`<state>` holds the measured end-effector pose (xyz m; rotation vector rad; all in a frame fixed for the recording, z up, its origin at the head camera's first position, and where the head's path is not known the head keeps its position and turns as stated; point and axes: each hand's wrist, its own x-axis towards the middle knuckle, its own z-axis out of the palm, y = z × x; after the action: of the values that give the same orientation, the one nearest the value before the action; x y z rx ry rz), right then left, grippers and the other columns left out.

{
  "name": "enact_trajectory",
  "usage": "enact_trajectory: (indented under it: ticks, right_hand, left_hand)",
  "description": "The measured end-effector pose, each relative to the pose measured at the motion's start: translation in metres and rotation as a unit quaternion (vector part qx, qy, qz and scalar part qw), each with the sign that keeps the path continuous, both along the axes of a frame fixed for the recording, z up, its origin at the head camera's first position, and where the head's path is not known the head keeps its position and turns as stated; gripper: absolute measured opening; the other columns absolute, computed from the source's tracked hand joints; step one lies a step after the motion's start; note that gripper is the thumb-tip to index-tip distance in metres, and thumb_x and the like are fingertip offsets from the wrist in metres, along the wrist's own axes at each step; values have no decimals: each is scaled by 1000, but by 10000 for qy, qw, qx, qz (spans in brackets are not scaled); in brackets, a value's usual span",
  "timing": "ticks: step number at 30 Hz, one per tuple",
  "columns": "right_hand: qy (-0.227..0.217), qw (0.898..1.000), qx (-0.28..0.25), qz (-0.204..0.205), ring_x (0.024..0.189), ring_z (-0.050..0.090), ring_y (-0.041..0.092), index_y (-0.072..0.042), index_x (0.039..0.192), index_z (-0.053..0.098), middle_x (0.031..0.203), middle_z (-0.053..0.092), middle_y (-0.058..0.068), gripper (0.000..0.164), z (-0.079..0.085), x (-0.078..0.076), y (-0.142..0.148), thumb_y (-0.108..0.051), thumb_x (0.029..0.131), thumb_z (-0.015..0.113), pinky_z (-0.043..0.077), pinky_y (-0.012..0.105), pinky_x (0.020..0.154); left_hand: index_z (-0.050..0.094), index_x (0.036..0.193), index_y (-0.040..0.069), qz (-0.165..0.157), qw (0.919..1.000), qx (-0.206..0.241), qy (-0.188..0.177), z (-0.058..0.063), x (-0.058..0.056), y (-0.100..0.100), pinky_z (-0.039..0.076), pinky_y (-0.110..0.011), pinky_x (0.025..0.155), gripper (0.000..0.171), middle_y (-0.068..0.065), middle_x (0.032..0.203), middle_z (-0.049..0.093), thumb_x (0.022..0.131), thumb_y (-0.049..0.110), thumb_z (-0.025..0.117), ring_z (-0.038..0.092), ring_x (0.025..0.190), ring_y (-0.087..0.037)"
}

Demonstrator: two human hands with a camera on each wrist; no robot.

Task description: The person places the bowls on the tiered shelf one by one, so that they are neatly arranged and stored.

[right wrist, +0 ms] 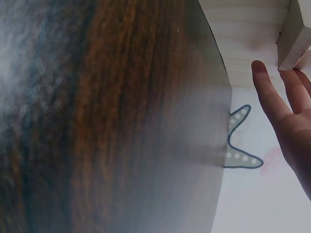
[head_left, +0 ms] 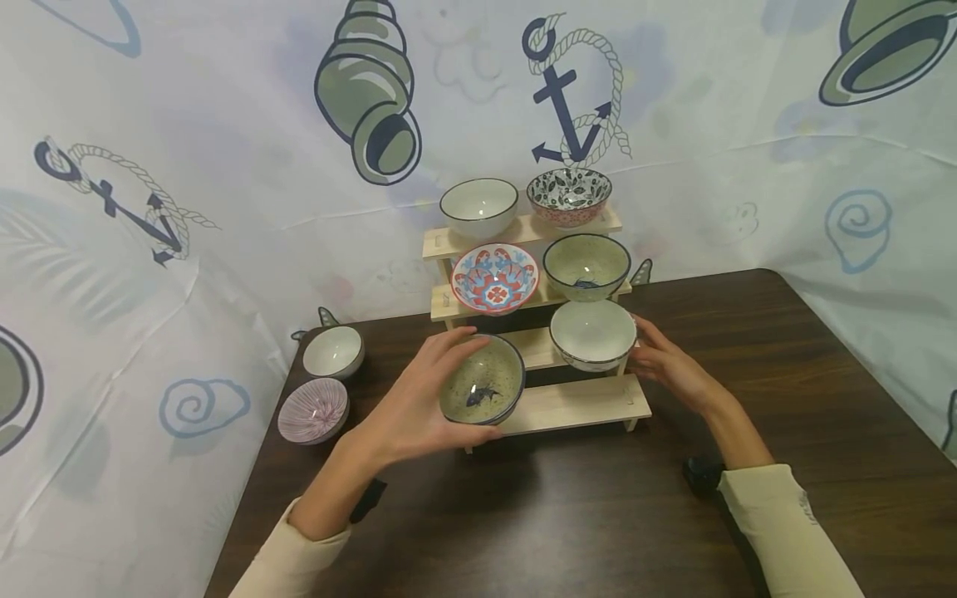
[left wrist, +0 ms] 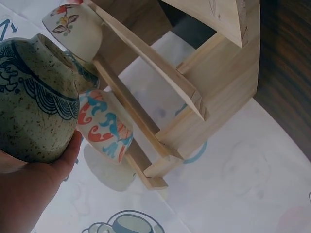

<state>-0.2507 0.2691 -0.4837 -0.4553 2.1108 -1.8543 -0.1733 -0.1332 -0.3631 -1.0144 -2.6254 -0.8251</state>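
Note:
My left hand (head_left: 429, 394) grips a speckled olive bowl (head_left: 489, 382) by its rim, fingers over the top and thumb below. The bowl has a dark fish painted inside; in the left wrist view, blue wave patterns cover its outer wall. It is held in front of the lower left of a stepped wooden stand (head_left: 576, 404). My right hand (head_left: 673, 370) is at the stand's right side, beside a white bowl (head_left: 593, 334) on a lower step. In the right wrist view its extended fingers (right wrist: 269, 94) reach the stand's wooden end (right wrist: 295, 41).
Higher steps carry a red-and-blue patterned bowl (head_left: 495, 279), another olive bowl (head_left: 586, 264), a plain white bowl (head_left: 478, 208) and a black-leaf bowl (head_left: 570, 198). At the table's left edge stand a white bowl (head_left: 333, 352) and a purple-streaked bowl (head_left: 314, 411). A printed cloth hangs behind.

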Motion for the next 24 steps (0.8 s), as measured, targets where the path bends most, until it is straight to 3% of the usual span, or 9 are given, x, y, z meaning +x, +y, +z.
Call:
enact_trajectory:
  ticks: [4,8,12,24]
  right_hand:
    - [23,10000,22,-12,153,23,43,-24,168,4,173,8,20,68,0,0,0,-31,112,42,21,71,121]
    - [39,10000,45,-32,144,40,18,-24,168,5,172,10,19,68,-1,0,1,-31,112,42,23,70,121]
    - [43,10000,55,-34,130,44,-3,-24,168,5,172,12,19,68,-1,0,1,-31,111,43,25,68,120]
    - [23,10000,17,0,128,44,-6,-25,168,4,172,11,19,68,-1,-2,1,-32,112,41,25,66,120]
  left_hand:
    - [47,154,29,63,10000,-8,-66,-3,-2,2,47,-52,110,101,1,161,40,67,54,93,39,147,-19]
    - [48,154,27,104,9999,-13,-36,-6,-6,4,46,-52,111,101,0,161,40,67,54,93,39,147,-20]
    - [48,153,26,119,9999,2,-13,-9,-9,5,46,-53,111,101,-1,161,39,67,53,93,38,148,-21]
    - [50,151,24,303,9995,73,-68,-20,-20,14,46,-52,112,99,-4,161,38,67,53,93,40,145,-24]
